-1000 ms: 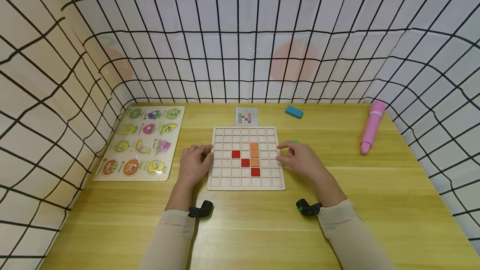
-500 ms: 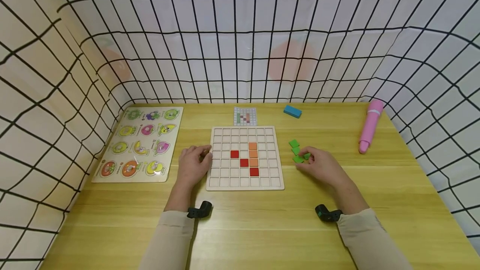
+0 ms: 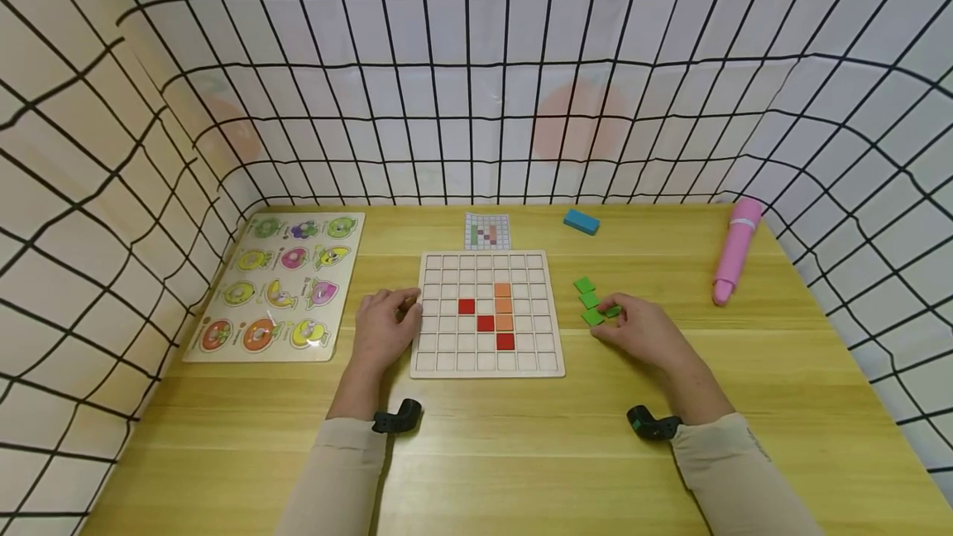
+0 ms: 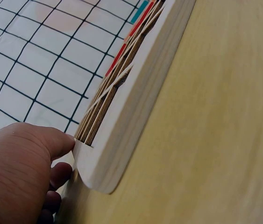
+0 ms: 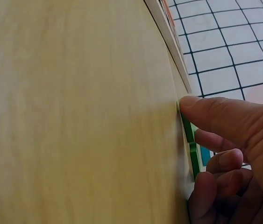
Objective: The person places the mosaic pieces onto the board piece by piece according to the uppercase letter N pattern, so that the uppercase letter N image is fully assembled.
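Note:
A wooden grid board [image 3: 450,343] lies in the middle of the table, with red tiles [image 3: 486,323] and orange tiles [image 3: 503,305] in some of its squares. My left hand [image 3: 383,329] rests at the board's left edge, thumb and index fingertips touching its side. In the left wrist view the thumb [image 4: 61,142] meets the board near its rounded corner. Right of the board, my right hand [image 3: 640,329] reaches over several loose green tiles [image 3: 588,299]. Its thumb and index fingertips are spread apart around the nearest tiles. In the right wrist view the thumb tip [image 5: 189,103] overlaps a green tile [image 5: 187,125].
A small printed pattern card [image 3: 487,232] lies behind the board, and a blue block [image 3: 581,222] sits to its right. A fruit puzzle board [image 3: 275,288] is at the left, a pink pen-shaped object [image 3: 735,251] at the right. Black-grid walls [image 3: 447,89] surround the table.
My right hand has moved right from the board's right edge to the green tiles, uncovering them, and barely shifts in the last half second. The left hand has stayed at the board's edge.

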`<action>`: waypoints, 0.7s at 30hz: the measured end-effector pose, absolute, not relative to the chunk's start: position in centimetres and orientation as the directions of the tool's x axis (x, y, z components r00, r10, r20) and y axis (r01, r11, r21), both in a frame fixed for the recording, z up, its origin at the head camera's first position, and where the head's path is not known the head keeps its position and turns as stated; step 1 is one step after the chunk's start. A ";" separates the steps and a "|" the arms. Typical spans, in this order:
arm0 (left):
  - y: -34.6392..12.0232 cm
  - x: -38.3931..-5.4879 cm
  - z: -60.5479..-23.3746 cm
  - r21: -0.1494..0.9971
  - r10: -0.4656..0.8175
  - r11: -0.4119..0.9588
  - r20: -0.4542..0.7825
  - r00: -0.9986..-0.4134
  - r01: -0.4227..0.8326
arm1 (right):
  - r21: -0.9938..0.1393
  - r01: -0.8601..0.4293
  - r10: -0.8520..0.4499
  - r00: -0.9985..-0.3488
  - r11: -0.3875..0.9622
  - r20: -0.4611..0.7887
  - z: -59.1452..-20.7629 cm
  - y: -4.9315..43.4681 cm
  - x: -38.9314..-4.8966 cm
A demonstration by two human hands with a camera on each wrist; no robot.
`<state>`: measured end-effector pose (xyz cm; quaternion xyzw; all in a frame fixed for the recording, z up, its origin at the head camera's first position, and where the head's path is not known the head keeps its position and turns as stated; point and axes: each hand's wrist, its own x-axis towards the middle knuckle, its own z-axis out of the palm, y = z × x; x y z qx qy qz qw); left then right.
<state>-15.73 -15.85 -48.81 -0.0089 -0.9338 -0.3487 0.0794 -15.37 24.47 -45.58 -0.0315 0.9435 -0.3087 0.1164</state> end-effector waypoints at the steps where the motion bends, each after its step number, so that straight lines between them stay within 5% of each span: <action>1: -15.9 -15.7 -48.8 0.648 -0.039 0.758 0.156 -0.987 0.072 | -0.590 0.013 -0.131 -0.971 0.808 -0.202 -45.6 24.4 -15.4; 21: -15.8 -15.7 -48.7 0.651 -0.044 0.757 0.141 -0.989 0.059 | -0.573 0.019 -0.126 -0.969 0.819 -0.211 -45.8 24.4 -15.7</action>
